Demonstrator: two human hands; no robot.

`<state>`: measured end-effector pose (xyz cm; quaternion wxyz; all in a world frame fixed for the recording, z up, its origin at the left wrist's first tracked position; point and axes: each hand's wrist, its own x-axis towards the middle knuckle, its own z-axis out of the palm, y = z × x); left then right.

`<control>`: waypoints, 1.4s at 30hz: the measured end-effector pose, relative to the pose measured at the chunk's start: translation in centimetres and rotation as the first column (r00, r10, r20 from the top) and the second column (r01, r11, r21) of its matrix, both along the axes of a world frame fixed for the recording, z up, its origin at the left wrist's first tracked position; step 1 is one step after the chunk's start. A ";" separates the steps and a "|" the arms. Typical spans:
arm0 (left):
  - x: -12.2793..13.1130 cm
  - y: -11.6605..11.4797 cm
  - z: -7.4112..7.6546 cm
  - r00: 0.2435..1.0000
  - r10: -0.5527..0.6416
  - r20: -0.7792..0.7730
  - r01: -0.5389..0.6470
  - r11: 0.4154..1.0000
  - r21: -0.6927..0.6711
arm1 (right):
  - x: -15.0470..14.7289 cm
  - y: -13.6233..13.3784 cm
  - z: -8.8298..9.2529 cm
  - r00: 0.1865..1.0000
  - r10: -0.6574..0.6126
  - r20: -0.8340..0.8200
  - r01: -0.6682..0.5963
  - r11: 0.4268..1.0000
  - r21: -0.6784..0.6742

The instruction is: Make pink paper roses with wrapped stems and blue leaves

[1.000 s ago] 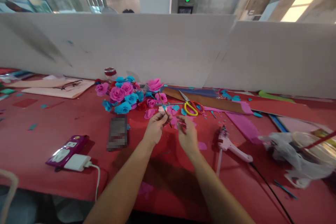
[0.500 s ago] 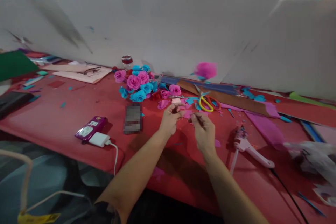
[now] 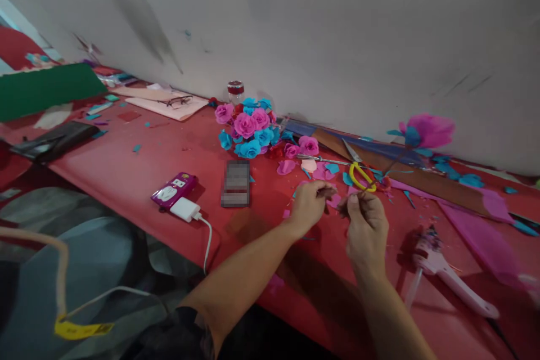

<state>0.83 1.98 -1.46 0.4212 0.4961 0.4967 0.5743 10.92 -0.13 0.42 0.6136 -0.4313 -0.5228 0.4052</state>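
My right hand (image 3: 366,224) is closed around the thin brown stem of a pink paper flower (image 3: 430,130), which leans up and to the right with blue leaves under its petals. Fingers pinched, my left hand (image 3: 313,205) is just left of it; anything it grips is too small to make out. Under and behind the hands are loose pink and blue paper petals (image 3: 286,167). Yellow-handled scissors (image 3: 360,178) lie just beyond my right hand. A bunch of pink, blue and red paper roses (image 3: 247,128) sits farther back.
A pink glue gun (image 3: 453,278) rests at the right. Left of my hands lie a phone (image 3: 236,183) and a purple power strip (image 3: 175,190) with a white charger (image 3: 185,209) and cable. A pale partition (image 3: 270,39) runs along the back of the red table (image 3: 181,152).
The camera view has turned left, so the table things appear farther right. The pink flower has swung to the right and tilts more. Both hands stay close together.
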 end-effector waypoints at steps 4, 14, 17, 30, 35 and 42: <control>0.1 -0.3 0.5 0.961 0.072 -0.268 -0.078 0.997 -0.012 | -0.1 -0.1 0.0 0.999 0.000 0.046 0.000 1.000 0.015; 1.0 -1.9 1.8 0.900 0.093 -0.425 -0.124 0.991 -0.045 | -0.1 0.0 -0.7 0.985 -0.165 0.043 0.165 0.986 0.002; 0.7 -1.6 1.8 0.891 0.104 -0.441 -0.147 0.987 -0.064 | -0.1 0.1 -0.7 0.980 -0.201 0.004 0.201 0.980 -0.005; -7.8 -7.3 5.1 0.426 0.013 -0.905 -0.226 0.970 -0.092 | 0.1 0.6 -0.9 0.961 -0.258 -0.104 0.264 0.963 0.051; -15.0 -6.9 3.9 0.247 0.036 -0.968 -0.532 0.840 -0.104 | -0.1 -0.2 0.0 0.973 -0.221 -0.065 0.222 0.975 0.014; -16.0 -5.3 2.1 0.280 -0.034 -0.960 -0.516 0.838 -0.180 | 0.0 -0.5 0.4 0.973 -0.224 -0.052 0.224 0.974 -0.001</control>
